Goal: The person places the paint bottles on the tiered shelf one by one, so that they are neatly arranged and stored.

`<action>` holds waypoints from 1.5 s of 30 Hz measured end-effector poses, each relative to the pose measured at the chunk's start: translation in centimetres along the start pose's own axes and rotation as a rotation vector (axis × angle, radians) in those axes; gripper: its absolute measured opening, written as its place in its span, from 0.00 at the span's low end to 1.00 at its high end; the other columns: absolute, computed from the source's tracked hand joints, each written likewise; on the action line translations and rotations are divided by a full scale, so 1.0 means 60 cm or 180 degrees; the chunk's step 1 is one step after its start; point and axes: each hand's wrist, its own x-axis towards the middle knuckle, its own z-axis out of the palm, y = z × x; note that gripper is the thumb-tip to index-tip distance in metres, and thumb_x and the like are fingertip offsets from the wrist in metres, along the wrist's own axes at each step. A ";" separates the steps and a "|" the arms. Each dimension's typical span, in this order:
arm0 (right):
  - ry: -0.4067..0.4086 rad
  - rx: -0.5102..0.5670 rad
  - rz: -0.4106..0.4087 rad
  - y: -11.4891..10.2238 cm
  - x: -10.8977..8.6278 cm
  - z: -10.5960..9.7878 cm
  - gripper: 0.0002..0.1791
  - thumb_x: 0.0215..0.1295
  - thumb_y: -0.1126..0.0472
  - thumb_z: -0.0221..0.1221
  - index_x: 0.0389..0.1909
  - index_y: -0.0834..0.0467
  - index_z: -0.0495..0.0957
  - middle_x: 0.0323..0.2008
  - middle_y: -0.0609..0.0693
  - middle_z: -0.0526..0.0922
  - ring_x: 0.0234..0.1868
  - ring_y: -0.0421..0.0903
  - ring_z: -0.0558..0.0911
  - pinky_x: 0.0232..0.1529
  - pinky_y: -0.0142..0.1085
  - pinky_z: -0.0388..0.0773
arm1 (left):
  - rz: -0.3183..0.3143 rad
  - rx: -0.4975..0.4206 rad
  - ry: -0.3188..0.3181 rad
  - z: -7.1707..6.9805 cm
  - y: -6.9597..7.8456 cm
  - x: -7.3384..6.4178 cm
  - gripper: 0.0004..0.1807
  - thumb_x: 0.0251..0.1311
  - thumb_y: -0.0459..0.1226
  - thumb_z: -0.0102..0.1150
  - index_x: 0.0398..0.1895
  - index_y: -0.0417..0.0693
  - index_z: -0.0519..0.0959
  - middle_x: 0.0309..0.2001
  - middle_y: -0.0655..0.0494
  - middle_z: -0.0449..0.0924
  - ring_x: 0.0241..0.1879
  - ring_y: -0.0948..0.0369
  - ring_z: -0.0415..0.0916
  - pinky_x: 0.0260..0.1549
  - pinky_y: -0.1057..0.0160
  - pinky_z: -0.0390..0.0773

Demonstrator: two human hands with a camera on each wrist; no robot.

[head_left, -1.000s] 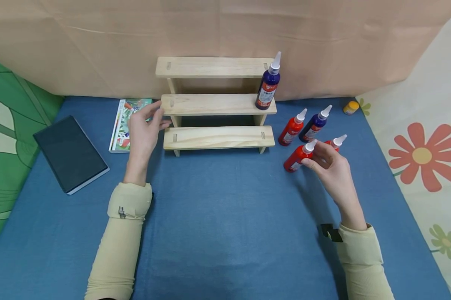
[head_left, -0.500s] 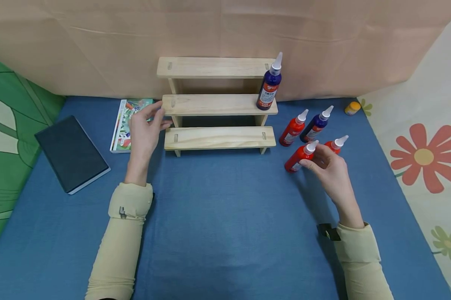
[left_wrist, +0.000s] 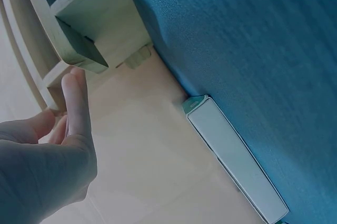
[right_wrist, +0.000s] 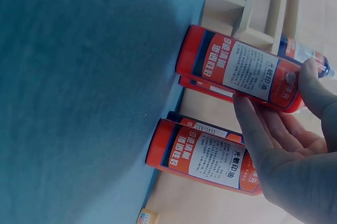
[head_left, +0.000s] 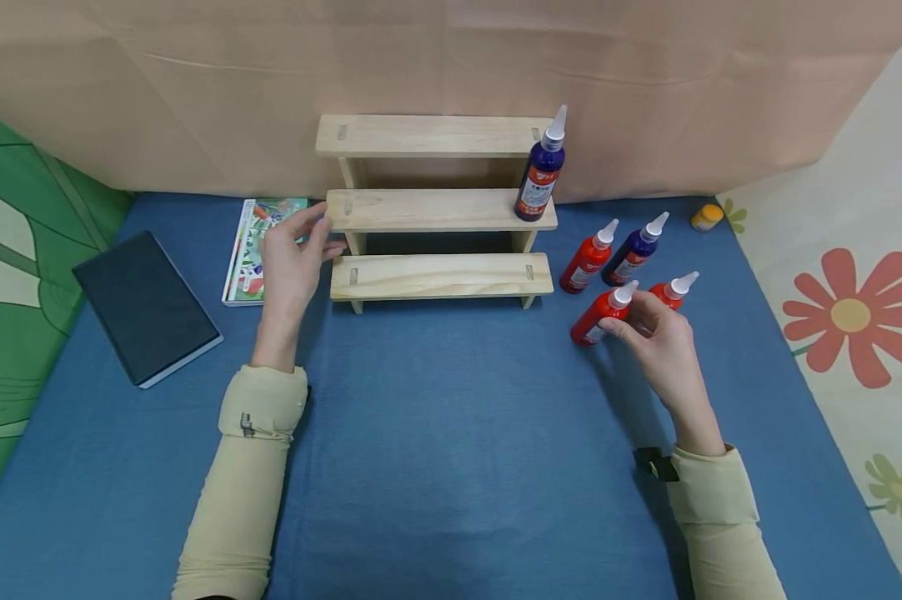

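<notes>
My left hand (head_left: 291, 258) holds the left end of the stepped wooden shelf (head_left: 439, 208), with its fingers at the middle board. In the left wrist view, one straight finger of that hand (left_wrist: 52, 166) reaches the corner of a board. My right hand (head_left: 661, 342) pinches a red ink bottle (head_left: 596, 319) below its white nozzle cap, between thumb and fingers. The right wrist view shows this bottle's label (right_wrist: 250, 69) facing the camera; whether its base touches the cloth, I cannot tell. Right beside the hand stands another red bottle (right_wrist: 205, 158), partly hidden in the head view (head_left: 672, 293).
A blue ink bottle (head_left: 538, 179) stands on the middle board's right end. Behind the held bottle are a red bottle (head_left: 586, 262) and a blue one (head_left: 633, 252). A small yellow-capped jar (head_left: 706, 217), a dark book (head_left: 147, 304) and a colourful book (head_left: 244, 271) lie around.
The right hand has shifted slightly left while pinching the red ink bottle. The left hand stays at the shelf; the bottles and books stay in place.
</notes>
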 end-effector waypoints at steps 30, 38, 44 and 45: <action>0.0221 0.0011 -0.0224 -0.016 -0.004 0.005 0.28 0.74 0.57 0.70 0.69 0.64 0.78 0.61 0.63 0.84 0.60 0.59 0.84 0.55 0.20 0.77 | -0.0097 -0.0098 0.0010 0.000 0.000 0.002 0.20 0.82 0.34 0.55 0.71 0.35 0.78 0.58 0.33 0.83 0.43 0.55 0.91 0.45 0.70 0.88; 0.0270 0.0114 -0.0289 -0.037 0.001 0.014 0.27 0.73 0.59 0.70 0.69 0.64 0.78 0.61 0.61 0.83 0.59 0.58 0.84 0.55 0.18 0.77 | -0.0108 -0.0053 0.0015 0.000 0.001 0.002 0.21 0.82 0.35 0.55 0.71 0.35 0.78 0.59 0.34 0.83 0.44 0.54 0.91 0.45 0.70 0.88; 0.0243 0.0199 -0.0371 -0.055 0.008 0.017 0.28 0.73 0.60 0.69 0.70 0.64 0.78 0.64 0.60 0.82 0.63 0.58 0.83 0.59 0.24 0.81 | -0.0097 -0.0053 0.0005 -0.002 0.002 0.001 0.21 0.82 0.35 0.55 0.71 0.35 0.78 0.60 0.34 0.83 0.45 0.51 0.91 0.46 0.69 0.88; 0.0238 0.0210 -0.0382 -0.058 0.009 0.017 0.28 0.74 0.60 0.69 0.71 0.64 0.78 0.64 0.60 0.82 0.64 0.58 0.83 0.60 0.26 0.81 | -0.0095 -0.0049 0.0003 -0.003 0.002 0.001 0.21 0.82 0.35 0.55 0.71 0.35 0.78 0.60 0.35 0.83 0.45 0.51 0.91 0.46 0.69 0.88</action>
